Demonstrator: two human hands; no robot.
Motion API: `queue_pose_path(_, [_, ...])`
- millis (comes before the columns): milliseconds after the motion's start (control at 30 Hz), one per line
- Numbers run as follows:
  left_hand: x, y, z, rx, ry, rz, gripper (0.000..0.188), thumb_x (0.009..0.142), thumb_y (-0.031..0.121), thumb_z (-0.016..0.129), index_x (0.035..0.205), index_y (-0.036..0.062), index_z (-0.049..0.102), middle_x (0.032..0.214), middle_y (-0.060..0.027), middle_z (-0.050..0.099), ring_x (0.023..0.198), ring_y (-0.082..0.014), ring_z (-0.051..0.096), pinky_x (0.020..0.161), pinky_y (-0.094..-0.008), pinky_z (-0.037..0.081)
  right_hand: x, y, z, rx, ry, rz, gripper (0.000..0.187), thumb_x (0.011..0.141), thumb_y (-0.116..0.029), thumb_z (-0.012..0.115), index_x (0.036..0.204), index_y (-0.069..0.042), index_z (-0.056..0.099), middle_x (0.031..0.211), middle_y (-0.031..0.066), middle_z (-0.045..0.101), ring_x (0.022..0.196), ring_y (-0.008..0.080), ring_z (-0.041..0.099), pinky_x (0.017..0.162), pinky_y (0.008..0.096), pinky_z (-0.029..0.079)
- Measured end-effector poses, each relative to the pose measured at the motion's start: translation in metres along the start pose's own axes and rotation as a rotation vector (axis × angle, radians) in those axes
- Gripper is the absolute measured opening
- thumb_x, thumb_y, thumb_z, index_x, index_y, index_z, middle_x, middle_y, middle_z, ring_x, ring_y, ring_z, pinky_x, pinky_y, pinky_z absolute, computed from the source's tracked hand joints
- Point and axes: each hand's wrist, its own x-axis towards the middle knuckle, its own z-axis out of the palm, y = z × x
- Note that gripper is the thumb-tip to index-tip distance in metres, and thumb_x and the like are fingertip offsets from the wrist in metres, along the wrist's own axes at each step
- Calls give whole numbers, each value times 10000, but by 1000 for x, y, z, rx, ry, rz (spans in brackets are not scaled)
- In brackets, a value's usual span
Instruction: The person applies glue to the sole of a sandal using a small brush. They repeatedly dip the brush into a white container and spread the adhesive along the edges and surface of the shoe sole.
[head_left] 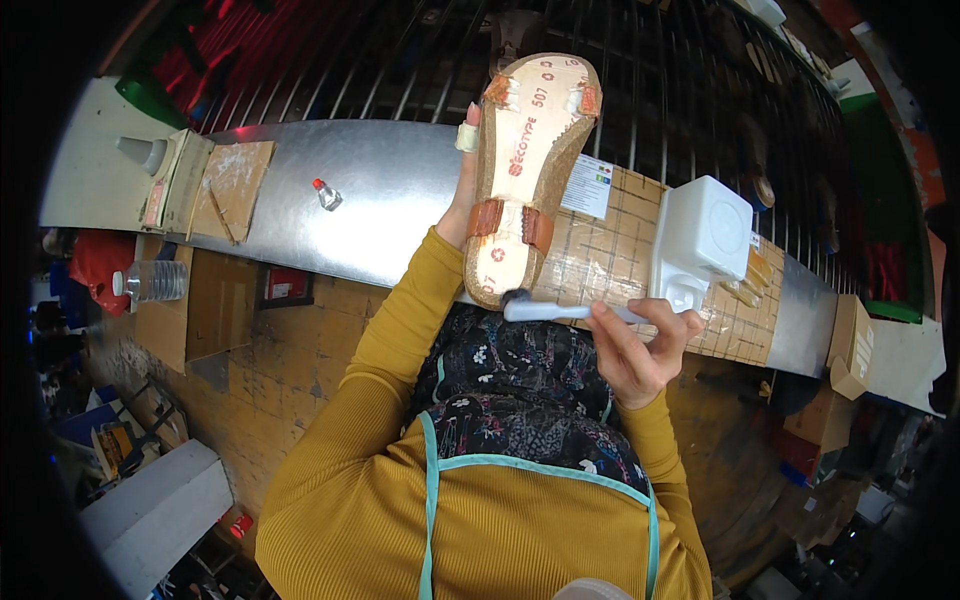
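Observation:
My left hand (463, 198) is wrapped behind a sandal (522, 190) and holds it up with its bare underside facing me. A pale wrap covers one fingertip at the sandal's left edge; the other fingers are hidden. Brown strap ends (538, 228) are folded onto the light underside, and cork shows along its sides. In my right hand (640, 350) a white-handled brush (548, 312) is pinched between the fingers. Its dark bristles lie at the heel end of the sandal, seemingly touching it. Right of the sandal stands a white plastic dispenser (708, 225) with a small open cup at its front.
Tape-covered cardboard (610, 250) lies on the metal bench (375, 170). A small red-capped bottle (327, 194) stands to the left, near a board with a thin stick (222, 215). Metal rollers (400, 85) run behind the bench. A clear plastic bottle (155, 281) is farther left.

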Motion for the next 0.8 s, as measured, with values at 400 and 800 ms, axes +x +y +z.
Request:
queue_pose_path(400, [-3, -12, 6, -258, -60, -130, 1052, 756, 870, 392, 1352, 3, 441, 1028, -266, 612, 769, -362, 668, 528, -412, 585, 4, 10, 3, 158, -3, 99, 326, 615, -150, 873, 926, -171, 776, 969, 18, 555, 865, 144, 513, 841, 336, 279])
queue_pose_path(800, [-4, -19, 3, -277, -91, -131, 1033, 772, 856, 388, 1389, 28, 408, 1074, -266, 609, 754, -379, 672, 540, -428, 593, -6, 18, 2, 174, 17, 161, 333, 613, -124, 861, 932, -160, 772, 949, 27, 565, 870, 139, 525, 845, 323, 269])
